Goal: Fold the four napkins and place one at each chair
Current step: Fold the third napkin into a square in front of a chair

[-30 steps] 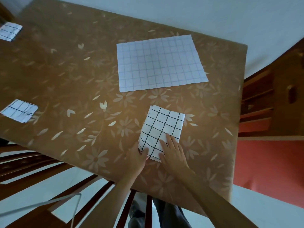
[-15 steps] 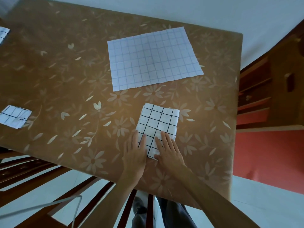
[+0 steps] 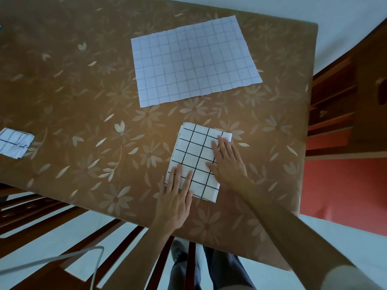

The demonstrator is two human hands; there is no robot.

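A folded white napkin with a black grid lies near the table's front edge. My left hand presses flat on its near left corner, fingers straight. My right hand lies flat along its right side, fingertips near the far right corner. Beyond it an unfolded white napkin with a faint grid is spread flat on the table. Another folded napkin sits at the left edge of the view.
The table has a brown cloth with pale flowers. A dark wooden chair stands at the near left side, and wooden furniture stands to the right. My legs show under the table's front edge.
My right hand has slid forward along the folded napkin's right side. My left hand now lies further onto its near corner. The far-left napkin has left the view.
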